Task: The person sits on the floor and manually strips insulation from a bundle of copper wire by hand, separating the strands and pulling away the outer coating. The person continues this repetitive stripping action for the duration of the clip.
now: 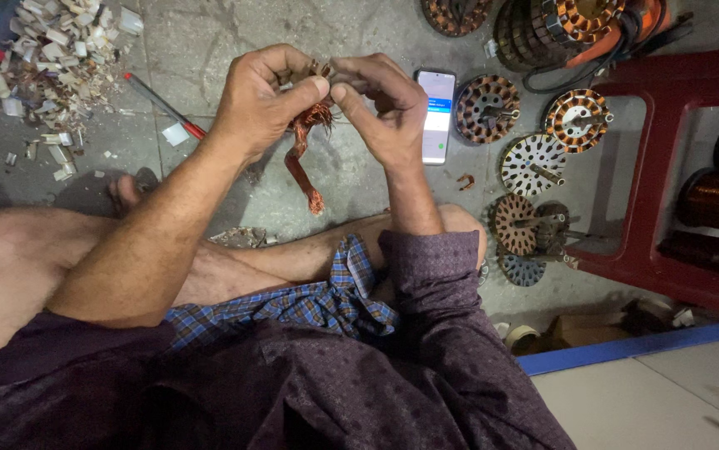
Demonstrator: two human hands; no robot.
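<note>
While a phone (437, 115) lies on the floor (201, 42) right of centre, a copper wire bundle (305, 146) is pinched by left hand (264, 104) and right hand (380, 108) at the frame's upper middle.

two hands (264, 100) (380, 104), one copper wire bundle (305, 150), one phone (437, 115), one red pen (164, 105), five wound stators (486, 108) on the floor

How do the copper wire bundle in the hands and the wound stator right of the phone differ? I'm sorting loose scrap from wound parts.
The copper wire bundle is loose and tangled, hanging in a frayed tail; the wound stator carries its copper in neat coils around a round slotted core. The bundle is pinched between the left hand and right hand; the stator lies flat on the floor, untouched. Both show reddish copper winding.
</note>
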